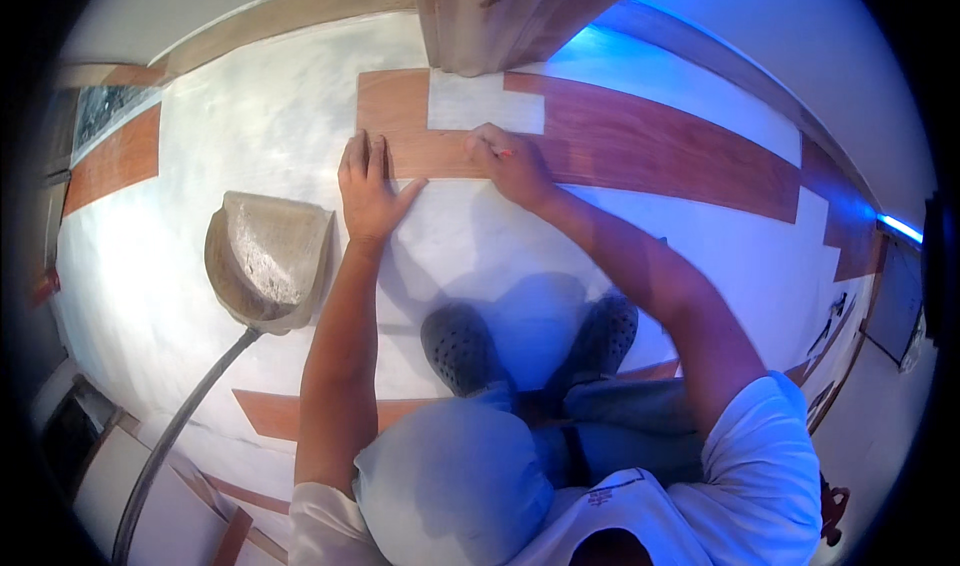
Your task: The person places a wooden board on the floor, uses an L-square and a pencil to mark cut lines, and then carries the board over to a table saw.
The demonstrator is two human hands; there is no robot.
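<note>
Two hands on brown plank (420,156) at floor's (250,136) far edge near door frame (490,16): left hand (368,188) flat, fingers spread; right hand (512,164) closed around red pencil (500,153); dustpan (268,258) left

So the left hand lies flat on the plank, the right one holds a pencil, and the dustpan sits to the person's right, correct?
Not quite: the dustpan sits to the person's left, as the head view shows. The rest holds: the left hand lies flat on the plank, and the right hand holds a pencil.
</note>
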